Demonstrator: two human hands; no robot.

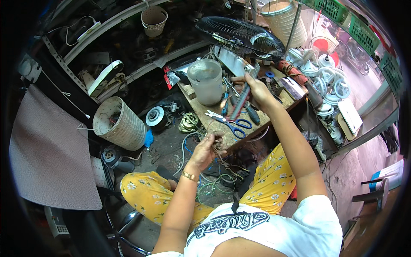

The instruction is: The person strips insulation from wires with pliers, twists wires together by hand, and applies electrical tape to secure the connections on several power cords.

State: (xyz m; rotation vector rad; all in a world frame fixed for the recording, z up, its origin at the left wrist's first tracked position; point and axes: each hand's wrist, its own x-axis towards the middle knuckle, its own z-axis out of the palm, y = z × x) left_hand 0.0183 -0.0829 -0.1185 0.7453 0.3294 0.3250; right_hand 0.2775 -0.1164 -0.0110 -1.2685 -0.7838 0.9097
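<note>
Head view: the right hand's fingers close on a long, blurred dark-red strip over the brown wooden bench, best kept clear of the blue-handled metal scissors, while the left hand, its grip unclear, should be steadied beside the edge.
</note>
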